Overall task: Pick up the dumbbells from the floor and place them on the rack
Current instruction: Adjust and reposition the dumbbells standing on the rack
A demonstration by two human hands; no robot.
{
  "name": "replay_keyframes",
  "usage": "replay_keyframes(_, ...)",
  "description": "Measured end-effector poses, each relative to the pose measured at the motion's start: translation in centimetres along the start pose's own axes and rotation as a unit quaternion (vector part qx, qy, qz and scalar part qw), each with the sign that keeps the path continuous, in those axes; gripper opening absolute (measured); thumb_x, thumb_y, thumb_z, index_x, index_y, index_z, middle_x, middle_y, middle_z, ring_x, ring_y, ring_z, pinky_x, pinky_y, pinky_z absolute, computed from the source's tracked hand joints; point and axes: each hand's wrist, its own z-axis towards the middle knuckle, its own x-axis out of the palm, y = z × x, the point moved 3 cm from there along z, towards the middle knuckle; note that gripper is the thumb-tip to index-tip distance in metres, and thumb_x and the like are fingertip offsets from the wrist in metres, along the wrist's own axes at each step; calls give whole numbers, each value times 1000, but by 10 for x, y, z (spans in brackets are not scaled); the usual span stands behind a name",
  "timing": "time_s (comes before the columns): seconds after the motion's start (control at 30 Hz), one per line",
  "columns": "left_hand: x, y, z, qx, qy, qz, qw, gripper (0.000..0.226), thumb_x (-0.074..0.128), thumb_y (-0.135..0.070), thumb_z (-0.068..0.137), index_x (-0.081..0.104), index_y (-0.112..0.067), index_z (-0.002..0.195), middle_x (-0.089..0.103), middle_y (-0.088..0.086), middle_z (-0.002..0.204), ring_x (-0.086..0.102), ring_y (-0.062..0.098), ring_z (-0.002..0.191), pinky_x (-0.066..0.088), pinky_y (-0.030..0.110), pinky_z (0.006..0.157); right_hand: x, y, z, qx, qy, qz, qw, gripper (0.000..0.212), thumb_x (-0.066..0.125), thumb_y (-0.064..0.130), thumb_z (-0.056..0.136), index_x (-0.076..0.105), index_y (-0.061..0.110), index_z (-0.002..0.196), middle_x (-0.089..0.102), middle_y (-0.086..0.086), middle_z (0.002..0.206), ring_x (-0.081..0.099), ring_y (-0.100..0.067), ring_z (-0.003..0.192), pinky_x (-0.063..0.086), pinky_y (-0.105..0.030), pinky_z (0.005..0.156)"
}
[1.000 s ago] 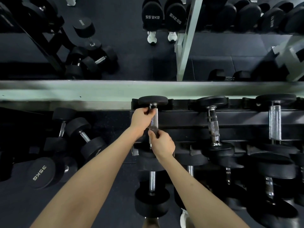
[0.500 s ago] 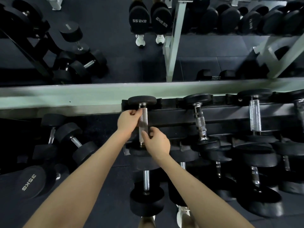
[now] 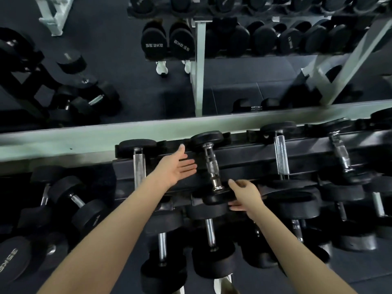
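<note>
On the top tier of the rack, at its left end, found a dumbbell lying across the rails, far head against the back edge, plain chrome handle bare. Just right of it, found a second dumbbell with a knurled, ringed handle, slightly tilted, near head at the front edge. Saw the left hand between the two, spread flat, fingers straight and together, thumb raised, pointing toward the second dumbbell's handle and holding nothing. Saw the right hand at that dumbbell's near head, loosely open, thumb above the head's right side and fingers below it; could not tell whether touching. Noted further dumbbells along the tier toward its right end and lower dumbbells on the tier beneath. Off the rack's left end, spotted floor dumbbells lying on the dark floor, among them a big dumbbell stamped "35KG" in white. Read reversed white lettering in the mirror behind the rack on two dumbbell heads, seemingly "22.5KG" backwards.
</note>
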Motion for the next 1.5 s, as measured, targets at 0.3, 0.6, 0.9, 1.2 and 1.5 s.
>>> replay_keyframes(0.3,43,-31,34,12,-44,-56,997,34,66,-11,85,51,-1,113,58,26,117,64,36,94,61,41,72,9,-7,20,38,25,154,987,27,65,7,83,65,-3,108,64,-18,109,66,-31,89,58,-36,50)
replay_keyframes(0.6,58,-31,40,23,-68,-2,997,19,67,-10,84,51,-3,91,60,22,99,64,38,103,56,41,86,14,-11,15,32,10,167,985,13,60,6,85,64,2,98,59,-1,79,60,-15,65,58,-33,52)
replay_keyframes(0.9,55,-33,33,32,-62,1,998,33,66,-10,85,51,0,113,58,22,117,63,37,106,58,38,81,16,-9,11,35,-20,166,985,12,64,6,81,68,-2,90,65,-11,86,63,-20,62,59,-37,49)
replay_keyframes(1.2,52,-32,28,27,-59,-11,998,32,65,-8,85,50,-1,113,58,23,121,63,36,107,57,40,86,17,-9,11,23,-51,142,988,6,64,8,82,67,4,78,65,-10,87,61,-16,61,58,-35,51)
replay_keyframes(1.5,54,-31,14,39,-96,68,992,40,54,-21,94,43,-3,128,55,20,101,61,35,95,54,41,82,-35,-18,0,-42,-29,23,998,41,58,42,88,63,10,113,65,-3,101,68,-27,86,61,-40,65)
